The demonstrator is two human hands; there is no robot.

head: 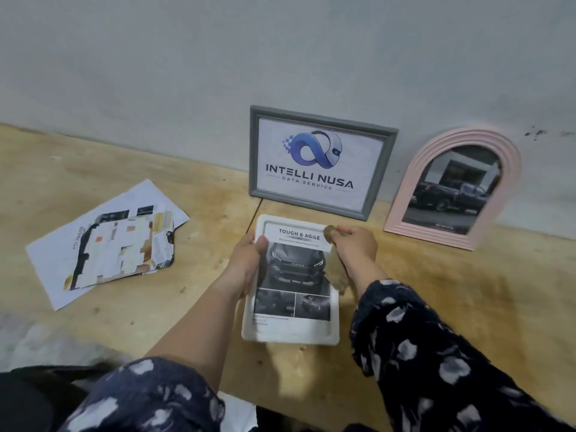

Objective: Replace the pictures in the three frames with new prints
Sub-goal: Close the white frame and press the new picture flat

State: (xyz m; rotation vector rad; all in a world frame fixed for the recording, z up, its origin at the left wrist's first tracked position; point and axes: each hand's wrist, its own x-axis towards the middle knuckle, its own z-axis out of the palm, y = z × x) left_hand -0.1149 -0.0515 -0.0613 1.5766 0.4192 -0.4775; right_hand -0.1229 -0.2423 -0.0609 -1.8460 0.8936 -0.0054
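Gripping the white frame point(291, 333) at lower centre, the left hand point(246, 263) curled round its left edge, thumb on the car print. The right hand point(355, 244) pinched a brownish cloth point(336, 274) against the frame's upper right. Behind stood a grey frame point(321, 163) and a pink arched frame point(452, 188); loose prints point(109, 244) lay at left.
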